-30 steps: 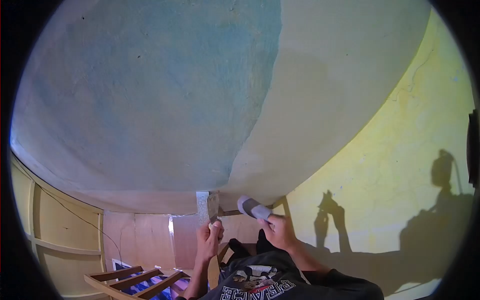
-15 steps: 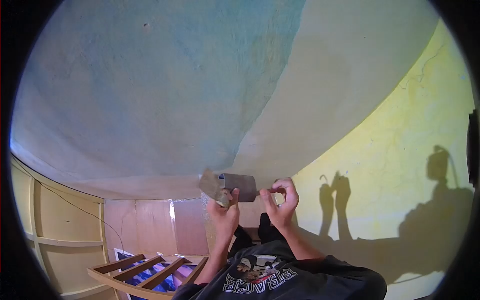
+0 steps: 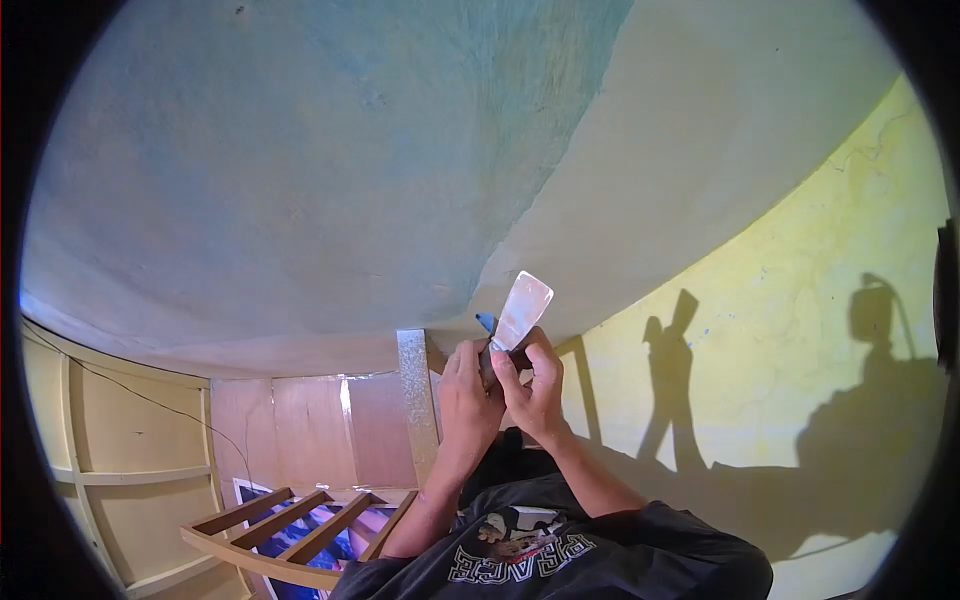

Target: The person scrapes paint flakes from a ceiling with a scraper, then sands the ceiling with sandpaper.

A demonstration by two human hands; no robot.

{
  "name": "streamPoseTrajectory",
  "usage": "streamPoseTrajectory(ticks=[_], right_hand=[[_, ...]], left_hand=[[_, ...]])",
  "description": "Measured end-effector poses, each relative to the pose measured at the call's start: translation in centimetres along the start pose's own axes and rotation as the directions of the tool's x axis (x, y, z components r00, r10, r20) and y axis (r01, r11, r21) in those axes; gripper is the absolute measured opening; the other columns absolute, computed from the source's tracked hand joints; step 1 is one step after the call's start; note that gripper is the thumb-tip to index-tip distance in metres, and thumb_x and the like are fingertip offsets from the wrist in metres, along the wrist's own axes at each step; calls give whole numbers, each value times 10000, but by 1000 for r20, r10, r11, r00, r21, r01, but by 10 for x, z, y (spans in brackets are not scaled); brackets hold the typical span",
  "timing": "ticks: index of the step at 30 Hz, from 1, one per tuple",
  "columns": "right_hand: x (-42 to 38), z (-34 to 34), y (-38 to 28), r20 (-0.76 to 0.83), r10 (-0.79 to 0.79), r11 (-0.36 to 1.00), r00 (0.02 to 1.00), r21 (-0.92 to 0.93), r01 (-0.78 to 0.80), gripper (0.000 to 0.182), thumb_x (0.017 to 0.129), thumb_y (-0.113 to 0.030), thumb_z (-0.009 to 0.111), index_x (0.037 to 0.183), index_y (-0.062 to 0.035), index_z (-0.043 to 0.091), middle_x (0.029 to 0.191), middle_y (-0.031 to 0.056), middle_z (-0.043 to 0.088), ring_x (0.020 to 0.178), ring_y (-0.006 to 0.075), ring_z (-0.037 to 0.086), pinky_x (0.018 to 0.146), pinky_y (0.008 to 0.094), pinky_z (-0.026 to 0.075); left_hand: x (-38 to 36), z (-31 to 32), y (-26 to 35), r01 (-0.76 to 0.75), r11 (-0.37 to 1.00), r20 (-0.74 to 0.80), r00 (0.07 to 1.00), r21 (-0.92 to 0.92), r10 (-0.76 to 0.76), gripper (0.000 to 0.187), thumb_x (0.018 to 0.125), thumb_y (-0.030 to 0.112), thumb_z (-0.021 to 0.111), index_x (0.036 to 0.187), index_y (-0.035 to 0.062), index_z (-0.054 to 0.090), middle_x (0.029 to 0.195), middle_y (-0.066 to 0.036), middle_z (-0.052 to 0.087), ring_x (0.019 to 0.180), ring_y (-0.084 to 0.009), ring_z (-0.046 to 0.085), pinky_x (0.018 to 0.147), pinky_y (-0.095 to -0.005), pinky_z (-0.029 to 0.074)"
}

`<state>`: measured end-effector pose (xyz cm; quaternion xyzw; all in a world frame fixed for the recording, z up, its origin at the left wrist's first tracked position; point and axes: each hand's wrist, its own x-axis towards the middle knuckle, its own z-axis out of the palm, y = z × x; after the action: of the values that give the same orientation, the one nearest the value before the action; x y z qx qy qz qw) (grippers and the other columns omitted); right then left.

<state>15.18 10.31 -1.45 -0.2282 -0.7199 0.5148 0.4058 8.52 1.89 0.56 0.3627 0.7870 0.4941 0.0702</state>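
A flat metal scraper blade (image 3: 524, 308) points up and slightly right above my two hands, which are close together at the centre. My right hand (image 3: 537, 393) is closed around its base, thumb toward my left hand. My left hand (image 3: 469, 405) has its fingers curled round a dark grey piece (image 3: 489, 372), mostly hidden between the hands. A small blue tip (image 3: 486, 322) sticks out just left of the blade. The handle of the scraper cannot be seen.
Overhead is a blue-green and grey surface (image 3: 330, 180); to the right is a yellow wall (image 3: 760, 330) with shadows. A speckled post (image 3: 417, 395) stands left of my hands. Lower left are a slatted wooden frame (image 3: 262, 560) and wooden panels (image 3: 140, 430).
My hands have come together. The blade now points upward, and the broad grey piece, which showed between my hands before, is mostly covered. The view has shifted slightly.
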Motion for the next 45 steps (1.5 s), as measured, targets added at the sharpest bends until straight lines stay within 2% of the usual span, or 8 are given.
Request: streamPoseTrajectory(ticks=[2, 7, 14, 18, 19, 22, 39, 45], right_hand=[[2, 4, 4, -34, -30, 999, 999, -13, 29, 208, 967, -181, 690, 1005, 15, 629, 883, 101, 591, 785, 208, 618, 695, 340, 495], [-8, 7, 25, -53, 177, 975, 983, 147, -168, 212, 995, -148, 654, 1128, 15, 631, 947, 49, 639, 805, 112, 578, 697, 283, 487], [-14, -1, 54, -166, 417, 896, 894, 237, -375, 191, 1050, -147, 561, 1132, 5, 643, 970, 17, 649, 819, 92, 583, 740, 268, 475], [20, -3, 21, -149, 349, 769, 925, 610, -192, 255, 1095, -234, 471, 1118, -4, 578, 976, 97, 673, 793, 186, 662, 641, 312, 546], [17, -8, 28, -20, 321, 728, 947, 644, -233, 254, 1109, -247, 421, 1147, -16, 518, 869, 118, 659, 641, 195, 644, 523, 320, 538], [19, -6, 28, 75, 102, 883, 992, 453, -125, 229, 1116, -234, 387, 1164, -25, 468, 739, 95, 608, 513, 153, 575, 480, 294, 513], [39, 62, 51, -44, 176, 837, 983, 533, -126, 221, 1114, -245, 405, 1104, -29, 452, 646, 57, 524, 451, 110, 514, 400, 250, 413], [40, 62, 46, -41, 188, 805, 981, 579, -129, 206, 1113, -232, 409, 1097, -31, 449, 642, 65, 524, 452, 113, 508, 416, 258, 433]], left_hand=[[1, 2, 2, 11, 1000, -41, 999, 5, -11, 221, 908, 77, 699, 1075, -12, 585, 981, -241, 664, 883, -462, 651, 737, -495, 497], [-2, 7, -5, 194, 981, 23, 981, -19, -194, 653, 885, 129, 771, 1388, 40, 364, 1059, -223, 719, 940, -387, 723, 749, -436, 542], [-23, 14, -21, 347, 937, 104, 931, 44, -350, 686, 840, 42, 749, 1411, 46, 370, 980, -225, 718, 868, -408, 731, 712, -462, 559], [-49, 17, -55, 334, 939, 96, 940, -78, -327, 671, 849, -19, 706, 1415, 46, 352, 898, -209, 717, 846, -349, 738, 706, -427, 558], [-55, 17, -63, 330, 940, 81, 943, -88, -324, 669, 849, -25, 705, 1413, 47, 353, 896, -206, 717, 839, -338, 738, 709, -418, 557], [-61, 23, -96, 302, 945, 62, 953, -125, -296, 644, 856, -33, 712, 1398, 44, 372, 903, -194, 709, 826, -295, 732, 741, -383, 557], [-100, 43, -226, 333, 943, 161, 931, -5, -328, 393, 928, 52, 680, 1312, 16, 604, 1047, -195, 724, 943, -280, 745, 815, -374, 570], [-85, 38, -218, 460, 834, 126, 888, -307, -443, 325, 924, 50, 719, 1224, -41, 634, 1010, -106, 717, 918, -154, 686, 838, -308, 537]])
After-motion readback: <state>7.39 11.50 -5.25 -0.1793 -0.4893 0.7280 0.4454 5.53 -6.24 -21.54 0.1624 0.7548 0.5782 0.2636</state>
